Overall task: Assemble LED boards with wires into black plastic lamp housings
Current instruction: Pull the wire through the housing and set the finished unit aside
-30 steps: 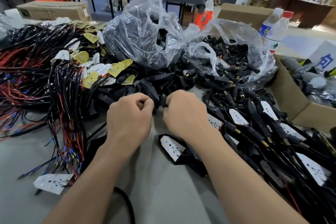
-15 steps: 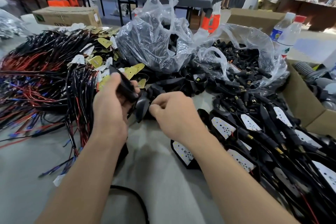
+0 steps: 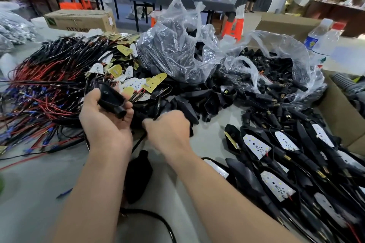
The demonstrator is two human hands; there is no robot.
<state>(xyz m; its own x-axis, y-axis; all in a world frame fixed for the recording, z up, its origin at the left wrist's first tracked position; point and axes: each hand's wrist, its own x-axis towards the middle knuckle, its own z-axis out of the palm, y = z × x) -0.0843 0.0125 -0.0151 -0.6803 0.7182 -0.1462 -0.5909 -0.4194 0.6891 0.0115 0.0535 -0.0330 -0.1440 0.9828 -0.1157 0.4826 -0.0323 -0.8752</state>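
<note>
My left hand [image 3: 104, 122] holds a black plastic lamp housing [image 3: 110, 98], its tube end pointing right and down over my fingers. My right hand [image 3: 167, 130] is curled beside it and pinches a thin black wire [image 3: 141, 140] that runs down toward the table. Behind both hands lies a heap of loose LED boards [image 3: 138, 83], white and yellow, with red and black wires [image 3: 45, 89] spreading left. Empty black housings [image 3: 199, 100] are piled in the middle. Assembled housings with white boards [image 3: 276, 185] lie stacked at the right.
Two clear plastic bags, one of housings [image 3: 177, 49] and one of small black connectors [image 3: 276, 69], stand behind the pile. A cardboard box [image 3: 339, 116] sits at right, water bottles [image 3: 320, 43] behind it. Another black housing [image 3: 138, 173] lies between my forearms. People stand far back.
My left hand has lifted the housing up and left, turning palm up. My right hand has moved right and down, drawing the wire. The view has tilted upward.
</note>
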